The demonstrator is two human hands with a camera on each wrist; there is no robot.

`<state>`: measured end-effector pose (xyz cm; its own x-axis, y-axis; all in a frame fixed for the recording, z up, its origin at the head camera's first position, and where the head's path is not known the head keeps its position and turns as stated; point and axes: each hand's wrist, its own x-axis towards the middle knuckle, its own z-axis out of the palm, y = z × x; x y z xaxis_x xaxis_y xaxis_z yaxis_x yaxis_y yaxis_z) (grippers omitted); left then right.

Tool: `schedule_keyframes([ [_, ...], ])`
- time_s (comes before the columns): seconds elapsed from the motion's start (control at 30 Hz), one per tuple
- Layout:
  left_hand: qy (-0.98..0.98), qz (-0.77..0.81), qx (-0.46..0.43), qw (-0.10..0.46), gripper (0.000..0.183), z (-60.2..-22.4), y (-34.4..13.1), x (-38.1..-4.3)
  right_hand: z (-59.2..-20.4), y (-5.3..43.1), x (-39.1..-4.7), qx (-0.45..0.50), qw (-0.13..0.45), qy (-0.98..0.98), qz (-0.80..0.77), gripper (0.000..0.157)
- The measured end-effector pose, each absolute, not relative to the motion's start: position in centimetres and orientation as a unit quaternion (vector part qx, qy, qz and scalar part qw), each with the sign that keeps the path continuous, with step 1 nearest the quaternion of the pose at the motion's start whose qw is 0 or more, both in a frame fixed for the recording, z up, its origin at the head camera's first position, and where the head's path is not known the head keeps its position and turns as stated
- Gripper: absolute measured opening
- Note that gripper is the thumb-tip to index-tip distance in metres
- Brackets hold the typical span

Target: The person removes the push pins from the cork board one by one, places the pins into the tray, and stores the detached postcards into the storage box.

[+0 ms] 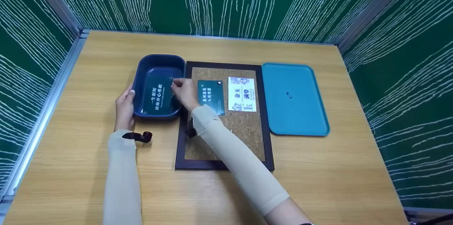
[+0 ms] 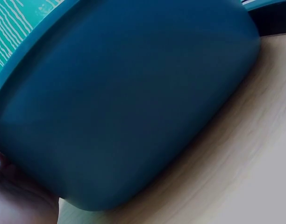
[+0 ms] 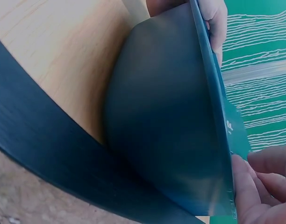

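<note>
Overhead, the head view is showing a person's two hands working across a wooden bench (image 1: 336, 175). The left hand (image 1: 125, 109) is gripping a blue container (image 1: 161, 63) by its side, thumb at the rim, apparently to keep it from sliding. The right hand (image 1: 184, 92) is pinching the edge of a green card (image 1: 155, 96) that is lying within the container's outline; the edge hold is leaving the printed face readable. A framed corkboard (image 1: 244, 134) is sitting just beside the container, bearing a second green card (image 1: 211, 94) and a white card (image 1: 242, 94). A shiny pin-like head (image 1: 219, 82) is showing on the second green card, likely fixing it there. A teal tray (image 1: 297, 115) is flanking the board's right side, its raised lip probably guarding the tiny bits (image 1: 289, 95) near its middle.

From the left wrist, the container's outer wall is filling most of the view, part of the left hand showing against it at lower left.

At the right wrist, thumb and fingers are meeting on the green card beside the rim, with part of the card rising above it. Opposite, the left hand is straddling the rim, presumably bracing the container.
</note>
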<state>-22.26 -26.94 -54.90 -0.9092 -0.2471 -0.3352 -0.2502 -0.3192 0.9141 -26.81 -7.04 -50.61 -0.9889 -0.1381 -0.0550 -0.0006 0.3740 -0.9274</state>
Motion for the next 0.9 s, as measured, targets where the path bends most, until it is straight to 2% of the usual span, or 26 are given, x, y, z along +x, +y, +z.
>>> schedule_keyframes([
  [0.33,0.565,0.796,-0.215,-0.008,0.045,-54.95,-26.91,-22.29,-50.58,-6.90,-26.73,-0.042,0.061,0.822,-0.565,0.029],
  [0.9,0.598,0.775,-0.206,-0.005,0.046,-54.83,-26.94,-22.37,-50.53,-6.84,-26.34,-0.033,0.074,0.778,-0.623,0.023],
])
